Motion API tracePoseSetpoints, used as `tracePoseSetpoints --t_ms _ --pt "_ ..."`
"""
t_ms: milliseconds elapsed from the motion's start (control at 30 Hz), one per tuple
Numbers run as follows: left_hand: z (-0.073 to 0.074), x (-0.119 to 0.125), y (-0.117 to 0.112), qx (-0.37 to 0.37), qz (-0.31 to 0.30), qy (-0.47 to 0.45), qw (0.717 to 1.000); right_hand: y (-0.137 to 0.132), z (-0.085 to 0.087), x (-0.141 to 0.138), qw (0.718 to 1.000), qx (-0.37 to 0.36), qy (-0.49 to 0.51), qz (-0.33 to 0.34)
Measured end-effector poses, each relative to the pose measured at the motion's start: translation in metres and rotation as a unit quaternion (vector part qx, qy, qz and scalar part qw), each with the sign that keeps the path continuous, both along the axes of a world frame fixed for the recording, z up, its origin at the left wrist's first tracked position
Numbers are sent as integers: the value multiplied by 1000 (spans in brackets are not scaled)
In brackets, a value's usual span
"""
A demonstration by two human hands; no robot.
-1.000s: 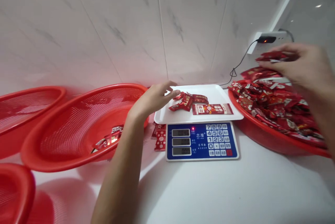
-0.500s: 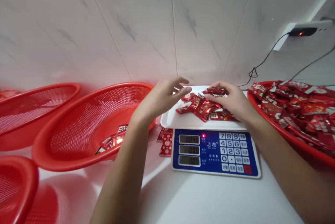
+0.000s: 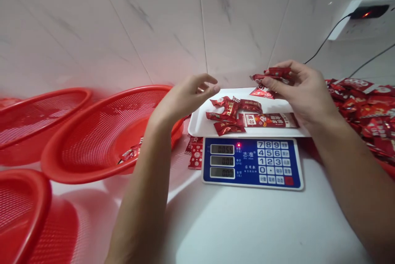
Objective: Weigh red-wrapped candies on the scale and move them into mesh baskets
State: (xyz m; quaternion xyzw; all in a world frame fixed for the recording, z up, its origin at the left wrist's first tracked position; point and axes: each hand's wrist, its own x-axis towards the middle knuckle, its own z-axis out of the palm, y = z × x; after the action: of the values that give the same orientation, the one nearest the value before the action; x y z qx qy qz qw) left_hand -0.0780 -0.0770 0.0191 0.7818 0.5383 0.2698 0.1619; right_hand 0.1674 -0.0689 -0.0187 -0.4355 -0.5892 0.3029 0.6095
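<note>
A digital scale (image 3: 251,163) with a blue keypad front carries a white tray (image 3: 200,126). Several red wrapped candies (image 3: 230,112) and one long red packet (image 3: 268,120) lie on the tray. My right hand (image 3: 300,91) hovers above the tray's back right corner, fingers pinched on a few red candy wrappers (image 3: 273,73). My left hand (image 3: 185,98) floats at the tray's left edge with fingers loosely apart, holding nothing.
Red mesh baskets stand to the left: one (image 3: 101,132) with a few candies inside, another (image 3: 37,111) behind it, a third (image 3: 21,206) at the bottom left. A red basket heaped with candies (image 3: 364,107) sits at right. A wall socket (image 3: 367,12) with cables is top right.
My right hand went from the heaped basket to the tray, left candies there, and has now lifted with a few still pinched. The scale's top reading has changed. My left hand barely moved.
</note>
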Motion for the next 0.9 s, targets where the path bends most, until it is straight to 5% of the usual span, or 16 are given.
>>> tracePoseSetpoints --t_ms 167,300,533,900 --pt "0 4 0 -30 -4 15 999 2 -6 -6 997 -14 -65 24" --pt "2 5 -1 -31 -12 21 999 7 -13 -5 984 21 -173 -23" --pt "3 2 -3 -12 -4 23 1000 12 -4 7 981 168 -77 -58" --pt "2 1 -4 -4 -15 17 1000 9 -2 6 979 177 -85 -49"
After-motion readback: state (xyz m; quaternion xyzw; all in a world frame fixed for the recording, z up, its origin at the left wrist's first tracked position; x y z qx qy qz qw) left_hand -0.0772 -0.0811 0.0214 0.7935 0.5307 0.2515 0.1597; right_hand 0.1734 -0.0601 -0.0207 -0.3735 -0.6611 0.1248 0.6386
